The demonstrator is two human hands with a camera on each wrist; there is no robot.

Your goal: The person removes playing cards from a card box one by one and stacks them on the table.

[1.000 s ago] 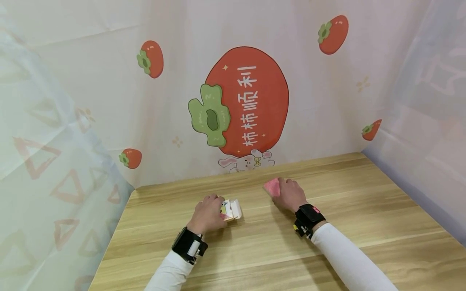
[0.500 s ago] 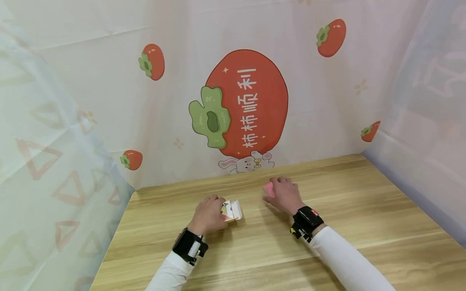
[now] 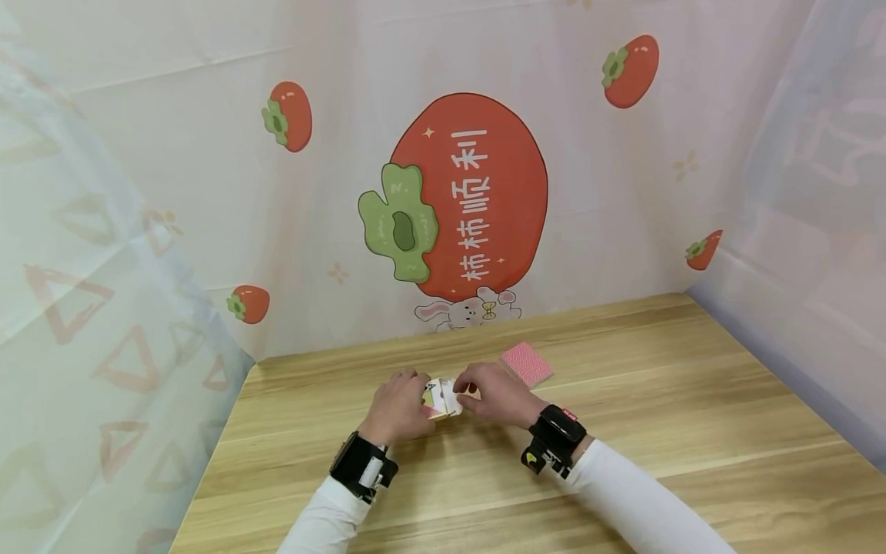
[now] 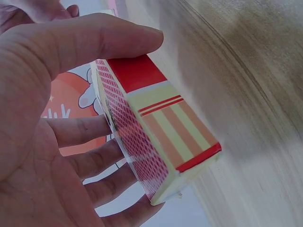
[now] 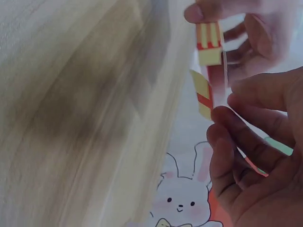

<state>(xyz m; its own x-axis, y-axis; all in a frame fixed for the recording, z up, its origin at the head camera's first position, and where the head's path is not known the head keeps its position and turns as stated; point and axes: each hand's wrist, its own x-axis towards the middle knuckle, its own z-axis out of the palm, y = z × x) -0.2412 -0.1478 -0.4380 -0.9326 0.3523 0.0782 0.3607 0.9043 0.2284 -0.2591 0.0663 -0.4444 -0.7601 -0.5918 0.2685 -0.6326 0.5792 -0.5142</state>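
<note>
My left hand (image 3: 396,409) grips a playing-card box (image 3: 434,397) by its sides, thumb along one narrow edge and fingers behind. The box has a red patterned band and, in the left wrist view, orange and cream stripes on its narrow side (image 4: 173,127). Its lid flap (image 5: 203,94) stands open on the side facing my right hand. My right hand (image 3: 500,394) has its thumb and index finger curled at that flap, fingertips right at its edge. A deck of cards (image 3: 527,364) with red patterned backs lies on the table behind my right hand.
The wooden table (image 3: 657,369) runs back to a hanging white cloth (image 3: 332,192) printed with persimmons and a rabbit. More cloth hangs along the left and right sides.
My right hand has let go of the card deck and moved left and nearer to the box flap. The deck stays on the table. My left hand keeps its hold on the box.
</note>
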